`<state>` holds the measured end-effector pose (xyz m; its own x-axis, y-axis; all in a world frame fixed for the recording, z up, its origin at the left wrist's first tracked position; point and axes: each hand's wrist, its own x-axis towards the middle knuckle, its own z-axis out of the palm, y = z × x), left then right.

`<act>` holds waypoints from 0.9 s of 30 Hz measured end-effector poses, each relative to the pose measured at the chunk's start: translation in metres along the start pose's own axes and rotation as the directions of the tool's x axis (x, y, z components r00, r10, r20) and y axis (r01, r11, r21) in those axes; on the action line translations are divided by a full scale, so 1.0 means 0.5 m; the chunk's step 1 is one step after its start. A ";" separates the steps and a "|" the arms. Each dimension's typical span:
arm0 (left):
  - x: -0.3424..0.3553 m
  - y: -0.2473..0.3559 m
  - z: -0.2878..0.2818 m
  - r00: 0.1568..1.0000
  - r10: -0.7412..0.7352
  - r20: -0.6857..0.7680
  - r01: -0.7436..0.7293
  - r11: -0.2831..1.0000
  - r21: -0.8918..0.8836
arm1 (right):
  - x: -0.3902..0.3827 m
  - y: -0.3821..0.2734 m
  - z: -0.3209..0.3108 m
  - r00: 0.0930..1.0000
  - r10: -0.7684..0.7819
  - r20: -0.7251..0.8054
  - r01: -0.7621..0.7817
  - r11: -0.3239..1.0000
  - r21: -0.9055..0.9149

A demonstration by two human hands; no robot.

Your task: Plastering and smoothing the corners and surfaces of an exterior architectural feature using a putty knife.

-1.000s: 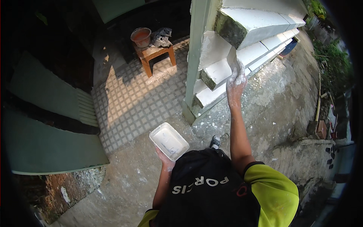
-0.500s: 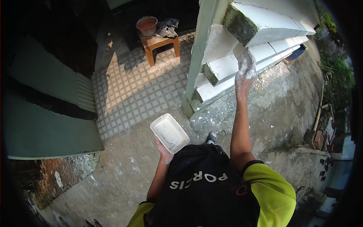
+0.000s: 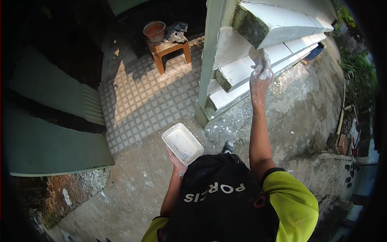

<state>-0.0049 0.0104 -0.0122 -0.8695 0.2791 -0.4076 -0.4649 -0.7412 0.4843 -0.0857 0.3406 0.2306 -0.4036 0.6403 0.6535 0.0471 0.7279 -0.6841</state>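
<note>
My left hand [image 3: 177,161], dusted white, grips the near left side of a shallow white rectangular tub [image 3: 182,144]. Whitish paste coats the inside of the tub. My right hand [image 3: 261,76], also smeared white, reaches up and forward to the white ledges at the wall. Its fingers are closed on a flat, pale grey scraper [image 3: 254,53], whose blade lies just under the upper white ledge [image 3: 278,24]. Below and beside that hand runs the middle white ledge [image 3: 242,71]. Where the blade touches the wall cannot be made out.
A lower ledge [image 3: 229,97] juts out by a green post [image 3: 205,72]. On the tiled porch [image 3: 149,97] stands a brown stool [image 3: 169,50] bearing an orange-brown bucket [image 3: 154,31] and a crumpled dark bag [image 3: 176,32]. White spatters mark the concrete ground [image 3: 133,193].
My right hand has turned a little, with a finger now spread to the left, still near the same spot under the upper ledge. The tub stays in my left hand; the view has shifted slightly.
</note>
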 end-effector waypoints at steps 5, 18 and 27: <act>0.005 0.000 -0.003 1.000 -0.006 0.017 0.006 1.000 -0.005 | -0.061 0.014 0.053 0.976 -0.212 0.042 0.211 0.977 0.030; -0.001 0.014 0.027 1.000 -0.005 0.024 0.005 1.000 0.008 | -0.057 0.023 0.075 0.988 -0.091 0.126 0.090 0.996 0.015; -0.004 0.020 0.022 0.996 0.058 0.061 -0.063 0.995 0.075 | -0.075 0.067 0.022 0.994 -0.096 0.058 0.086 0.984 0.158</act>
<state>-0.0096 0.0092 0.0020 -0.9036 0.2721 -0.3308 -0.4207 -0.7091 0.5659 -0.0788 0.3383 0.1796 -0.4586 0.5518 0.6965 -0.1329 0.7324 -0.6678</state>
